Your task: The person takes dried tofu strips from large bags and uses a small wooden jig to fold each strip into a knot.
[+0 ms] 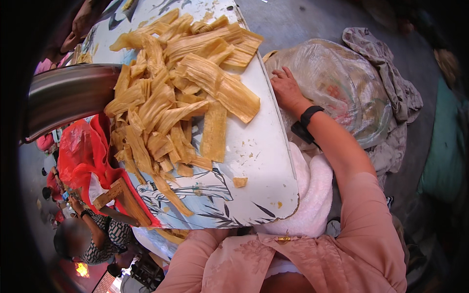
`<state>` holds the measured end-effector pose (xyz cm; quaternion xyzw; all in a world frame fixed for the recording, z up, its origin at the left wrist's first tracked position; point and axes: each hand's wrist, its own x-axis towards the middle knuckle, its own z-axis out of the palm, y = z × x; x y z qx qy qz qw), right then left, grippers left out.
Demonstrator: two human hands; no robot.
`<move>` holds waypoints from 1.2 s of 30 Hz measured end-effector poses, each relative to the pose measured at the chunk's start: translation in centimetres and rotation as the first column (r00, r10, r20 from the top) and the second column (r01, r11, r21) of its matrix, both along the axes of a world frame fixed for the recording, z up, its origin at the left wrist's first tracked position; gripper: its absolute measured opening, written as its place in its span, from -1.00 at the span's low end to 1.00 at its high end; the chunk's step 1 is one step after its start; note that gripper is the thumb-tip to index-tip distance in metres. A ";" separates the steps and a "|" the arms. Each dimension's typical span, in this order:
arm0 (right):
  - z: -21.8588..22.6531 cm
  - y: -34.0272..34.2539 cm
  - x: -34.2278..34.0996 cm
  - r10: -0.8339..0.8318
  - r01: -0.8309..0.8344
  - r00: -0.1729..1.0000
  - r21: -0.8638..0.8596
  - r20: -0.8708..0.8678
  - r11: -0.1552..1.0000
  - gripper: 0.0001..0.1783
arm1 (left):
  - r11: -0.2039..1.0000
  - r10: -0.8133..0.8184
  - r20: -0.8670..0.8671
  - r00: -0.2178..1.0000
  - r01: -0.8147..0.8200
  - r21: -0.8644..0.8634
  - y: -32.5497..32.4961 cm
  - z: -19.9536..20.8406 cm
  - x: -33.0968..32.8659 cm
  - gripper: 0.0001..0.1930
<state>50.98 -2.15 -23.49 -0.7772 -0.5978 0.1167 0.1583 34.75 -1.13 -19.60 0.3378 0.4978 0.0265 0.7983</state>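
Observation:
Beside the right edge of the white printed table [266, 180], my right hand [289, 93] lies over a large bundle wrapped in clear plastic [342, 83]. Its fingers are apart, and nothing shows between them. A dark band circles that wrist. My left sleeve [188, 259] runs up to the table's near edge, where the left hand is hidden from sight. On the table is a loose heap of flat, fibrous yellow-brown strips [166, 97], which look like dried bamboo shoots. One small scrap [240, 182] sits apart from the heap.
A shiny curved steel vessel [73, 95] stands against the heap's left side. Below it are a red plastic bag [80, 156] and a wooden block [129, 200] with a blade-like metal strip. Pink towelling [312, 195] hangs by the table. Another person [100, 234] is at lower left.

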 end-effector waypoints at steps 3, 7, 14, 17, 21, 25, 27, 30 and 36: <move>1.0 -2.2 0.8 0.159 -0.185 0.981 0.280 0.115 0.942 -0.81 | 0.990 0.143 0.051 0.988 -0.141 -0.027 -0.5 -0.6 0.1 -0.63; 1.8 -10.8 3.5 0.376 -0.363 0.927 -0.280 -0.007 0.889 -0.86 | 0.984 0.174 0.064 0.983 -0.176 0.027 0.7 -1.0 -0.8 -0.74; 4.0 -22.4 2.9 0.475 -0.182 0.870 -0.811 0.131 0.556 -0.80 | 0.971 0.160 0.202 0.966 -0.191 0.141 0.1 4.3 1.3 -0.72; 2.1 -21.8 1.7 0.089 -0.092 0.996 -0.529 -0.032 0.843 -0.80 | 0.965 0.058 0.193 0.980 -0.105 0.242 -0.6 3.2 1.4 -0.71; 8.8 -15.3 0.9 0.013 -0.040 0.978 -0.129 -0.208 0.991 -0.74 | 0.962 -0.094 0.227 0.969 0.030 0.271 -1.4 5.1 1.4 -0.70; 8.2 -10.4 0.2 -0.192 0.241 0.909 0.093 -0.369 0.966 -0.63 | 0.966 -0.183 0.301 0.936 0.115 0.230 -2.7 4.8 1.9 -0.66; 5.4 -6.9 1.3 -0.234 0.360 0.862 0.217 -0.450 0.907 -0.66 | 0.952 -0.253 0.304 0.918 0.181 0.245 -3.1 4.3 1.4 -0.66; 1.8 -2.2 4.1 -0.423 0.521 0.600 -0.070 -0.679 0.851 -0.68 | 0.873 -0.434 0.295 0.851 0.316 0.372 -3.9 5.5 1.4 -0.66; -1.3 -0.2 4.8 -0.582 0.407 0.615 -0.418 -0.532 0.812 -0.50 | 0.757 -0.562 0.113 0.819 0.455 0.469 -2.8 5.6 0.1 -0.67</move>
